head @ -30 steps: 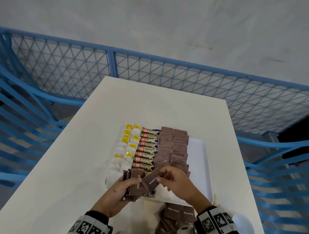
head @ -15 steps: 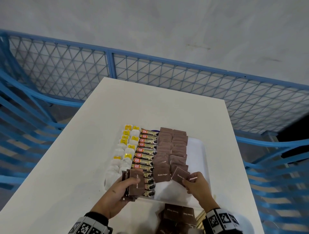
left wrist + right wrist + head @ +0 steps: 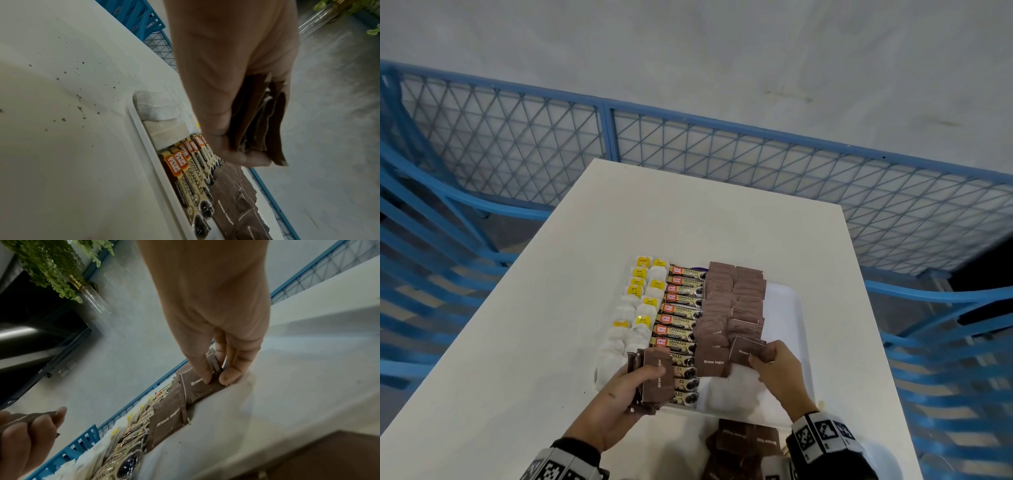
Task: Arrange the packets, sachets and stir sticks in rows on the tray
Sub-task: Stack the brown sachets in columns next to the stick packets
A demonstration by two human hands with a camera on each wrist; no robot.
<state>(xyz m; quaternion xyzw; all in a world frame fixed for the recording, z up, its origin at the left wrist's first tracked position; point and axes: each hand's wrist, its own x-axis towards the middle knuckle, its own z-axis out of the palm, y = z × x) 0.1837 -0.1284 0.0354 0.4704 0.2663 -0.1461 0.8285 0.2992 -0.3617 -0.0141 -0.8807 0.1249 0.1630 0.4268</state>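
A white tray (image 3: 787, 301) on the table holds rows of tea bags (image 3: 640, 298), coffee granule sticks (image 3: 681, 322) and brown sugar sachets (image 3: 732, 301). My left hand (image 3: 633, 383) grips a stack of brown sugar sachets (image 3: 657, 380) upright over the tray's near left corner; the same stack (image 3: 259, 123) shows in the left wrist view. My right hand (image 3: 767, 359) pinches one brown sugar sachet (image 3: 743, 353) at the near end of the right sachet row, its lower edge on the tray (image 3: 236, 402). Thumb and fingers (image 3: 228, 376) clamp the sachet (image 3: 197, 386).
More loose brown sugar sachets (image 3: 746, 442) lie in a heap on the white table (image 3: 551, 342) just in front of the tray. A blue mesh fence (image 3: 688, 147) surrounds the table. The tray's right part is bare.
My right hand has carried one sachet from the left hand's stack to the right and forward, down to the near end of the right sachet row. The left hand stays put.
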